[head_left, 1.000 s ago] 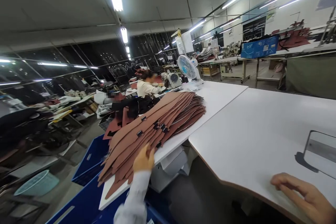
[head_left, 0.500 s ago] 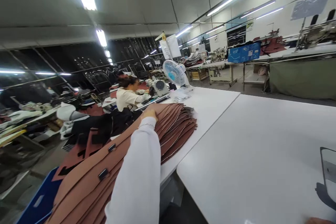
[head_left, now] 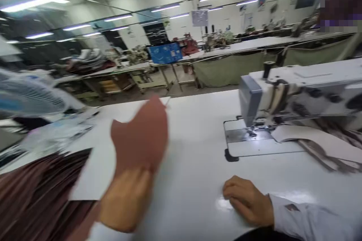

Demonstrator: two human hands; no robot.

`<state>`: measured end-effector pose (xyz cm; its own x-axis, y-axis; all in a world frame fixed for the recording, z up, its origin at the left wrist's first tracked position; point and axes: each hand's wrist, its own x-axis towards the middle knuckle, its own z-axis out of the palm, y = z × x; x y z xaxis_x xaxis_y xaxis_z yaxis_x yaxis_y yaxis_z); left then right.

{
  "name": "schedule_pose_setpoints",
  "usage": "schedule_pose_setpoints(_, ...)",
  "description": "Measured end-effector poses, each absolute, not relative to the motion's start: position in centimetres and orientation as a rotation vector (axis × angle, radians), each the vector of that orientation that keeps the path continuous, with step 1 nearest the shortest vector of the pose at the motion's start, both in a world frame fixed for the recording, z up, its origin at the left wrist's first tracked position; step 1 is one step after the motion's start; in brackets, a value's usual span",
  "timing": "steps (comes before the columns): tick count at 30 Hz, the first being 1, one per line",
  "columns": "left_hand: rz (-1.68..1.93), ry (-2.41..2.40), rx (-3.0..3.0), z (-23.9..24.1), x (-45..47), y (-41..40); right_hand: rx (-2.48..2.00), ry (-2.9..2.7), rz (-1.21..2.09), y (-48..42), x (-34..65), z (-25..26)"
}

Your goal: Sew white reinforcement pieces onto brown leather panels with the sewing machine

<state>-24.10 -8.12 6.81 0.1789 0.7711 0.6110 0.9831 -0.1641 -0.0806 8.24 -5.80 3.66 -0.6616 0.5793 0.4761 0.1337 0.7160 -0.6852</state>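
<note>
My left hand (head_left: 127, 196), blurred by motion, grips the lower end of a reddish-brown cut fabric piece (head_left: 141, 135) and holds it up over the white table (head_left: 189, 180). At the lower left lies a stack of similar reddish-brown pieces (head_left: 34, 192). My right hand (head_left: 249, 199) rests on the table with its fingers curled together and nothing visible in them. Beyond it stands a sewing machine (head_left: 299, 90), its needle area lit. Pale and brown cut pieces (head_left: 322, 143) lie to the right of the needle.
A blurred fan (head_left: 31, 94) stands at the left, with clear plastic bags (head_left: 56, 131) in front of it. Across the aisle are more worktables, sewing machines and a blue box (head_left: 166, 53). A blurred-out shape fills the upper right corner.
The view has swung to the right, bringing the sewing machine and my right hand into sight. My left hand has left the stack and moved right with one fabric piece.
</note>
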Motion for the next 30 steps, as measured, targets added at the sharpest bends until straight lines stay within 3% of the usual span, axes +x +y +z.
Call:
schedule_pose_setpoints(4,-0.653,-1.093,-2.296,1.6,-15.2,-7.2,-0.576,-2.246,0.427,-5.2,10.8,4.1)
schedule_pose_setpoints(7,-0.682,-0.855,-2.497,0.6,-12.4,-6.4,-0.678,-2.238,0.281,-4.3,14.5,4.6)
schedule_pose_setpoints(11,-0.750,-0.916,-2.602,3.7,-7.9,-3.5,-0.809,-2.182,0.206,-4.7,19.2,5.5)
schedule_pose_setpoints(15,-0.740,-0.842,-2.880,8.1,4.3,0.7,-0.891,-2.020,0.054,-6.4,21.3,7.1)
schedule_pose_setpoints(20,-0.397,-0.596,-3.211,9.1,18.9,5.3,-0.960,-1.904,-0.054,-8.0,23.3,9.0)
schedule_pose_setpoints(24,-0.179,-0.682,-3.292,8.2,21.8,8.0,-1.068,-1.838,-0.093,-8.5,26.2,9.0)
schedule_pose_setpoints(30,-0.332,-0.694,-3.412,8.5,21.5,8.9,-1.109,-1.850,-0.234,-7.5,29.3,8.6)
